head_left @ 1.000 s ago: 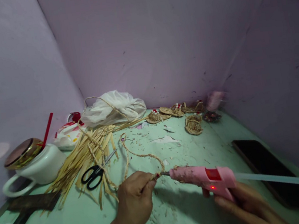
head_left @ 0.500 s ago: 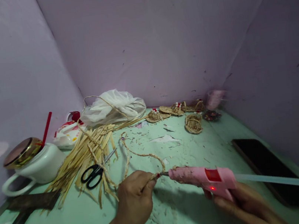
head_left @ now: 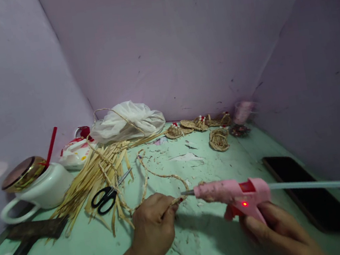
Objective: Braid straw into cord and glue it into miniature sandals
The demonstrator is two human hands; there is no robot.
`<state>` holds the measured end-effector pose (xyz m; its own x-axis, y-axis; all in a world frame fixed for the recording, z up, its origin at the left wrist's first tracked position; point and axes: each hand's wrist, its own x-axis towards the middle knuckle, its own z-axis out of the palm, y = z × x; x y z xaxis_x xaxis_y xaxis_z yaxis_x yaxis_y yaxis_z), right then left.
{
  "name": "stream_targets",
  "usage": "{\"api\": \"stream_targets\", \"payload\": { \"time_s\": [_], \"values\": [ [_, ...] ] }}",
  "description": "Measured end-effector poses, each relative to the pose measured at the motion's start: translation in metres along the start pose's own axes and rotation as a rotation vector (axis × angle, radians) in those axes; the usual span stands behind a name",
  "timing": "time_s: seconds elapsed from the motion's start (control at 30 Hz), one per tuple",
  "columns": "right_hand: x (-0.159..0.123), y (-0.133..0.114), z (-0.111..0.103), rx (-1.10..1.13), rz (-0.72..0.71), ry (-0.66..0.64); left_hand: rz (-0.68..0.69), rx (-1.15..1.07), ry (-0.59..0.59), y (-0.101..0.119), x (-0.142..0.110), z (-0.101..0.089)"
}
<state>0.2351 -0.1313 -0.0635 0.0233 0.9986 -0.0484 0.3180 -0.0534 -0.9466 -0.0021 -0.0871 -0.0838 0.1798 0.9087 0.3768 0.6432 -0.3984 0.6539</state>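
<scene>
My left hand (head_left: 154,227) is closed, pinching the end of a braided straw cord (head_left: 161,176) that loops back over the green table toward the straw pile. My right hand (head_left: 276,228) grips the handle of a pink glue gun (head_left: 234,192) with a red light on. A clear glue stick (head_left: 322,185) juts out of its back to the right. The metal nozzle points left and hangs just right of the pinched cord end, a small gap between them.
Black-handled scissors (head_left: 105,197) lie on a pile of flat straw strips (head_left: 94,177). A white lidded mug (head_left: 38,187) with a red straw stands at left. A white plastic bag (head_left: 127,121) and small woven straw pieces (head_left: 218,139) sit at the back. A dark phone (head_left: 304,192) lies at right.
The glue gun has lifted slightly and drawn back to the right, its nozzle coming off the cord end. My left hand has kept its pinch in place.
</scene>
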Motion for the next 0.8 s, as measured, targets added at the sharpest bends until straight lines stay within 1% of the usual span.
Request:
{"api": "stream_targets", "payload": {
  "time_s": [0.07,0.13,0.23,0.37,0.47,0.6,0.7,0.77,0.8],
  "values": [
    [0.006,-0.003,0.004,0.079,-0.016,0.033,-0.009,-0.012,-0.001,-0.001,0.000,0.001],
    [0.017,-0.006,0.006,0.137,0.000,0.058,-0.018,-0.012,-0.003,-0.001,-0.001,0.001],
    [0.038,-0.014,0.008,0.224,0.075,0.060,-0.021,-0.012,-0.012,-0.001,-0.002,0.000],
    [0.070,-0.024,0.015,0.265,0.231,0.099,-0.010,-0.004,-0.005,0.001,-0.002,-0.001],
    [0.094,-0.023,0.021,0.235,0.251,0.131,0.013,-0.005,-0.010,0.002,-0.003,-0.001],
    [0.114,-0.017,0.025,0.106,0.222,0.147,0.048,0.000,-0.009,0.003,-0.005,-0.002],
    [0.110,-0.021,0.026,-0.037,0.181,0.169,0.040,0.023,-0.012,0.003,-0.005,-0.003],
    [0.096,-0.027,0.028,-0.112,0.082,0.212,0.030,0.035,-0.027,0.004,-0.004,-0.004],
    [0.088,-0.029,0.030,-0.167,-0.050,0.258,0.029,0.034,-0.037,0.004,-0.004,-0.004]
  ]
}}
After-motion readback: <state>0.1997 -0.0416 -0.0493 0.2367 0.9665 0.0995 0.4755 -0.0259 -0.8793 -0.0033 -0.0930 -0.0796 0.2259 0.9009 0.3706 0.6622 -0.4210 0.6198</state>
